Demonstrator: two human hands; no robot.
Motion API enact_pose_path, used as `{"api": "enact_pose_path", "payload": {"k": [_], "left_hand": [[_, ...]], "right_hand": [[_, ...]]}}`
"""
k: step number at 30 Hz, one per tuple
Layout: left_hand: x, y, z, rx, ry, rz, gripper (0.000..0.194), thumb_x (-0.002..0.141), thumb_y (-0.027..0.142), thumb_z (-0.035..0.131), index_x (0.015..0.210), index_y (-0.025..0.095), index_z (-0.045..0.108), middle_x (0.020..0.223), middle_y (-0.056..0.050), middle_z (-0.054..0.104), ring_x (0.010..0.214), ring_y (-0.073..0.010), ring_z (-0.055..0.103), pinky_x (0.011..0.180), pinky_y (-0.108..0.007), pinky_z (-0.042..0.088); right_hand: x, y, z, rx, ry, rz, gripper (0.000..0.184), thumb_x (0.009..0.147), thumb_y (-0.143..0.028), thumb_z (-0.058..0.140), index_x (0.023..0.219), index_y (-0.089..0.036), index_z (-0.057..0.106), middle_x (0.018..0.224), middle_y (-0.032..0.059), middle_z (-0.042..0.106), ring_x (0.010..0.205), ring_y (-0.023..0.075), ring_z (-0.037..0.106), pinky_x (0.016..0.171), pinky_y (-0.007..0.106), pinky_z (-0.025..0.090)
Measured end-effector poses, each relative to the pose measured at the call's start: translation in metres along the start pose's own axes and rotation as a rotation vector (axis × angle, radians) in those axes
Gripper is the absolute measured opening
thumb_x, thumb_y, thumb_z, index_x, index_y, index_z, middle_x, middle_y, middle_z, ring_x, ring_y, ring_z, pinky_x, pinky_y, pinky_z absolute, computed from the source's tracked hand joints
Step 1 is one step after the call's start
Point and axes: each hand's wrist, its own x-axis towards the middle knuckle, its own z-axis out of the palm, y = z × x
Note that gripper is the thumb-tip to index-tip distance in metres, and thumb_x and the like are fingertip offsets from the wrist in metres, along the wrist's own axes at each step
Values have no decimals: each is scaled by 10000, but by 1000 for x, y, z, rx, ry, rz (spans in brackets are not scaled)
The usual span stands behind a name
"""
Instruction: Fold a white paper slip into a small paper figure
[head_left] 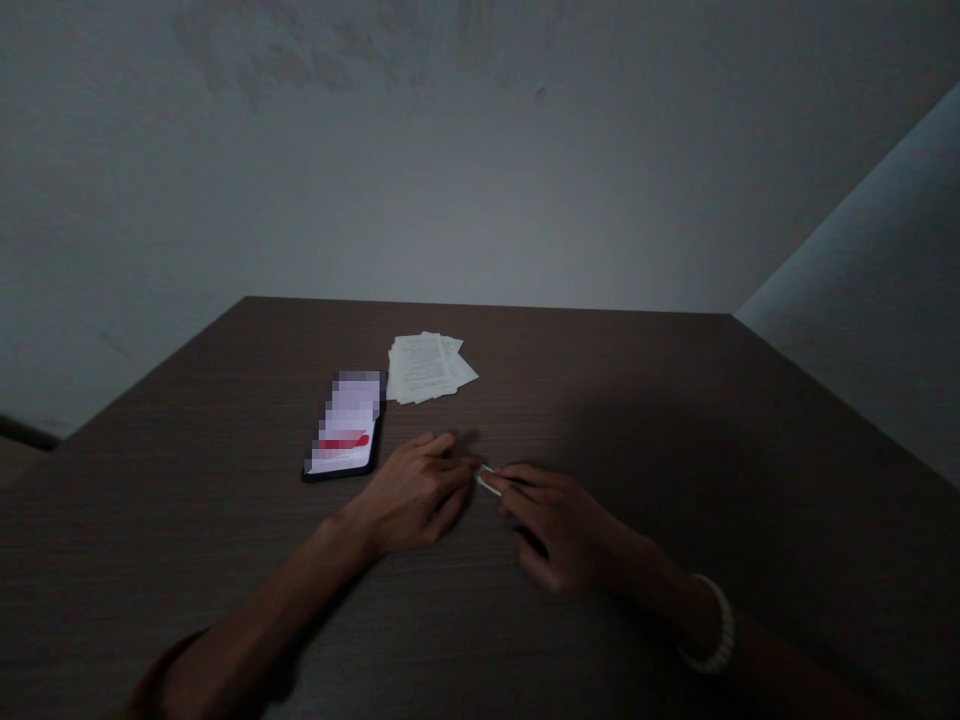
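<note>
A small white piece of folded paper (489, 481) lies low over the table between my two hands. My right hand (559, 525) is closed on it, its fingers pressed over the paper's right part and hiding much of it. My left hand (424, 490) comes in from the other side, with fingers bent and the fingertips at the paper's left end. How far the left fingers wrap the paper is hard to see in the dim light.
A phone (349, 425) with a lit, blurred screen lies left of my left hand. Beyond it is a loose stack of printed paper sheets (427, 368). The dark wooden table (637, 350) meets a grey wall (480, 180) at its far edge. A pale bracelet (720, 630) circles my right wrist.
</note>
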Motion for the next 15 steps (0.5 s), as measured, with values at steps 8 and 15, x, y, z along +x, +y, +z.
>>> {"api": "enact_pose_path", "payload": {"k": [8,15], "left_hand": [[-1,-1,2,-48,-20,-16,352,900,164,433,1199,126,616,930,-115,646,934,-260,550,755,-372,476],[0,0,-1,14,-6,-40,309,908,189,424,1105,137,656,849,-101,650,898,-269,524,723,-379,455]], "right_hand": [[-2,0,1,-15,28,-10,322,756,-162,545,1068,-113,605,1257,151,596,1198,290,490,1012,429,450],[-2,-1,2,31,33,18,504,778,-164,523,1278,-99,506,1088,136,631,1145,277,501,965,431,475]]}}
